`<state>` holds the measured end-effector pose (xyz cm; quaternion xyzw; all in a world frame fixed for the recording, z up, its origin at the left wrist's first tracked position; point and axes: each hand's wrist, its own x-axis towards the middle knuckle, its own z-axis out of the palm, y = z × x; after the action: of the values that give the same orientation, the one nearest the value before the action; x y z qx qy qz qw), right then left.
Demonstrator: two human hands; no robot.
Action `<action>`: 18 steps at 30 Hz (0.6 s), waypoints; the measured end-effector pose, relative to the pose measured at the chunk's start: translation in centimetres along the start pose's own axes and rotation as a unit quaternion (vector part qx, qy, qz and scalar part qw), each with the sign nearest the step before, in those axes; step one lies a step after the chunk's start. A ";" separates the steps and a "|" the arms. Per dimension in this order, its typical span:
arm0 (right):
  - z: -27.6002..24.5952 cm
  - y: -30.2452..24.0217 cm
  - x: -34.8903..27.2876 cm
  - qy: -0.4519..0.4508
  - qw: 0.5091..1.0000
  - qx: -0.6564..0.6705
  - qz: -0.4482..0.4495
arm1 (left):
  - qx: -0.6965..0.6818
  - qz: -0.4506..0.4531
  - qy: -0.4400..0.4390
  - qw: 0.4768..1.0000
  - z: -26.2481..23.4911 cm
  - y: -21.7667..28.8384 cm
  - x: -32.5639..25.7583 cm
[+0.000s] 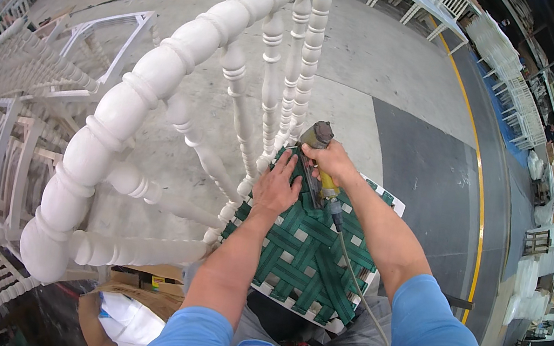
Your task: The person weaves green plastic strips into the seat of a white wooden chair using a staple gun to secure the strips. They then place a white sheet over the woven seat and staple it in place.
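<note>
Brown cardboard of an open box [88, 325] is showing below and left of the left fingers [284, 163], and crumpled white sheeting [129, 326] is lying inside it. Green woven straps [293, 240], flat and criss-crossing, are stretching under both hands over the seat of a white chair [164, 69]; its knobbly, turned spindles are standing left of the fingers. Left fingers are lying slightly spread on the straps. Right fingers [311, 152] are gripping a worn yellow-and-dark air tool [317, 135] just beside them, its pale hose [350, 267] trailing below.
</note>
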<state>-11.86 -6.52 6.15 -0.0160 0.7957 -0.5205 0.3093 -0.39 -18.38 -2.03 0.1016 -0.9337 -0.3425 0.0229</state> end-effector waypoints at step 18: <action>1.9 -1.0 -1.3 -0.009 0.999 -0.032 0.018 | -0.100 0.084 0.146 0.981 1.4 -1.4 -0.5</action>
<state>-10.16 -8.03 7.10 -0.0167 0.8092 -0.4890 0.3252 0.19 -18.48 -4.01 0.0686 -0.8866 -0.4123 0.1981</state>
